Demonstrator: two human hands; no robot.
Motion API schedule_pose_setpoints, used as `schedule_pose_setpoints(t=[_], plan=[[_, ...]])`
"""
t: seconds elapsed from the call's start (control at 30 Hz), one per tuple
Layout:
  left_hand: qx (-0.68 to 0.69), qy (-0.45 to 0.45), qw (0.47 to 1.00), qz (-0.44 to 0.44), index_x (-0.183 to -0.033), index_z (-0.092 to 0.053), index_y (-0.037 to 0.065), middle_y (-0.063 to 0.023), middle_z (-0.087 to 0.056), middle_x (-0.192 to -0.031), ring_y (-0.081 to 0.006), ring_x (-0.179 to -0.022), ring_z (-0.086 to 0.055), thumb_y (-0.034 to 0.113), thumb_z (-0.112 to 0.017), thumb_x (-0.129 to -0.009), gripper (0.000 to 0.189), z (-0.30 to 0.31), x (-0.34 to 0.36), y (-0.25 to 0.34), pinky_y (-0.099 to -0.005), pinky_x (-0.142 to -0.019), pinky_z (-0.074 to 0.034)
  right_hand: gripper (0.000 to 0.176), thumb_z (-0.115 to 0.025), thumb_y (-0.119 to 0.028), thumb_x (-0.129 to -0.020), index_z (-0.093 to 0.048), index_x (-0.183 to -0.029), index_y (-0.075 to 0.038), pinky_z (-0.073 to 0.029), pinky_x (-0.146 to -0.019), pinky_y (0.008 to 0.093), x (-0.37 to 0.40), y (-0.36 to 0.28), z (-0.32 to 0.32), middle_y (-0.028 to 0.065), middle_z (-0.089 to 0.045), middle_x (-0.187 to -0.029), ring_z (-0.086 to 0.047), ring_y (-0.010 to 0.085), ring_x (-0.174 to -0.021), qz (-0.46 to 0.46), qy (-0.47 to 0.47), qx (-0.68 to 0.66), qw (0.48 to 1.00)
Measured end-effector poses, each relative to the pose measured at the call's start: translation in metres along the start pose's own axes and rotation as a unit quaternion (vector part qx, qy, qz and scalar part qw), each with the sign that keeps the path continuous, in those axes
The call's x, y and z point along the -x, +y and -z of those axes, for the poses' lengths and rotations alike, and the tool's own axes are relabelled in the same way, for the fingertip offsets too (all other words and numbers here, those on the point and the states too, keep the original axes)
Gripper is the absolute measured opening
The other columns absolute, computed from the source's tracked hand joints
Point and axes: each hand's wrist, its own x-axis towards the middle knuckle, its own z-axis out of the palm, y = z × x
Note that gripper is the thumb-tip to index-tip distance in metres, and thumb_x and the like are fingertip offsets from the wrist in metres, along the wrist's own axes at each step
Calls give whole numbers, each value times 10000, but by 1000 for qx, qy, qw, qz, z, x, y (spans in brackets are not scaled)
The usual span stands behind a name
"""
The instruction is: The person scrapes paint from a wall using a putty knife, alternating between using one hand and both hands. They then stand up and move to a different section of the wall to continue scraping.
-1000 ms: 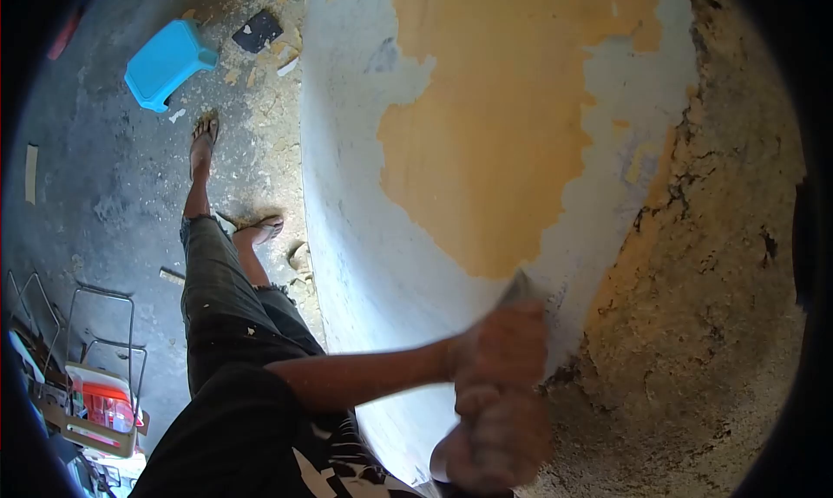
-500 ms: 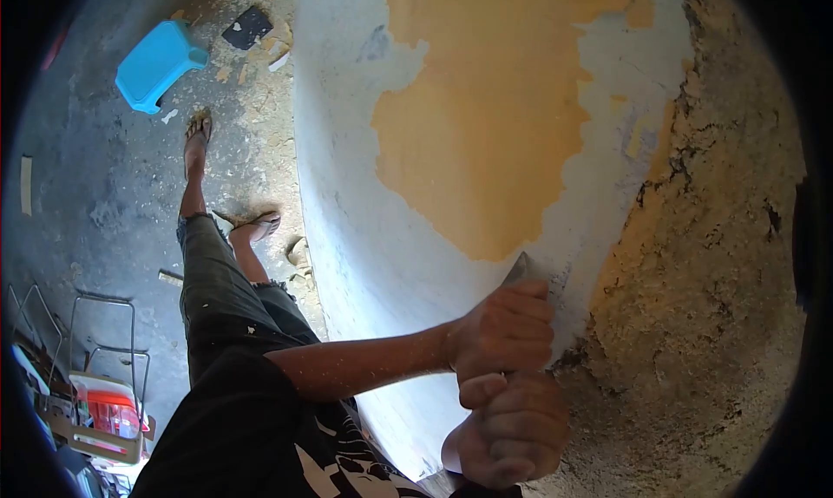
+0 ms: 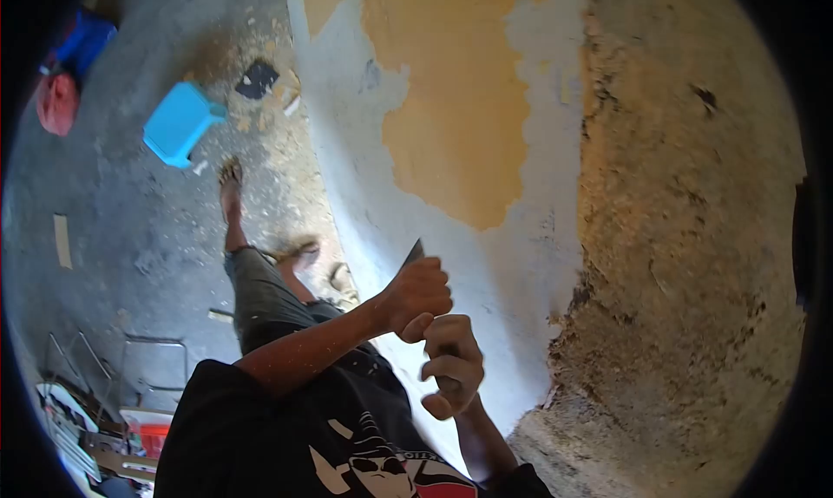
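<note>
My left hand is closed in a fist around a scraper, whose pointed metal blade sticks out above the knuckles. The scraper's handle is hidden in the fist. Just below, nearer my body, my right hand has its fingers curled in and sits against the left thumb. Whether anything lies inside that curl I cannot make out. Beyond the hands stands a wall of pale grey with a ragged patch of orange-yellow paint. The blade is in front of the pale part.
Rough brown, crumbling wall fills the right side. On the grey floor stand a blue stool and metal-framed chairs. Flakes and a dark scrap lie by the wall base. A red bag is far left.
Both hands and the blade have drawn back from the paint patch's lower edge, toward my body and left in view. The right hand's fingers look looser. My view has shifted too.
</note>
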Motion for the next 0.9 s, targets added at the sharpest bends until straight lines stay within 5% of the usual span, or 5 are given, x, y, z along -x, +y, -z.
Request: schedule_pose_setpoints(t=[0.13,0.27,0.5,0.73,0.9], plan=[[-31,-160,987,9,-659,-469,99,-34,-412,-637,-240,-568,-436,237,-570,-749,194,-17,52,27,-376,-606,-375,407,-645,-121,-870,-357,-1144,-33,-474,-829,338,64,-21,-23,73,-428,-1049,-515,161,-938,-419,177,-134,880],[-80,-292,953,20,-613,-487,103,-38,-440,-594,-225,-575,-457,215,-600,-724,194,-17,69,40,-363,-679,-393,541,-713,-230,-858,-348,-1193,-13,-501,-802,330,106,-14,-27,110,-481,-1052,-578,185,-906,-389,55,192,899],[-220,-420,878,-65,-609,-506,81,-44,-462,-580,-214,-606,-485,142,-581,-770,187,24,25,95,-370,-706,-408,376,-598,-267,-920,-505,-1128,32,-469,-655,322,119,15,-61,104,-630,-855,-591,139,-755,-495,-128,-171,842],[-194,-376,903,71,-977,-625,44,-130,-585,-1084,-333,-1166,-499,126,-593,-812,186,104,-36,132,-458,-1010,-374,316,-411,-259,-995,-585,-1010,4,-432,-559,293,114,34,-149,63,-533,-711,-512,124,-601,-412,202,-114,881],[-178,-492,783,338,-939,-661,6,-177,-638,-774,-320,-739,-655,156,-577,-869,186,226,4,106,-395,-685,-509,302,-396,-262,-1013,-562,-991,-11,-373,-435,253,85,22,-235,9,-432,-571,-418,82,-457,-457,407,-215,761]])
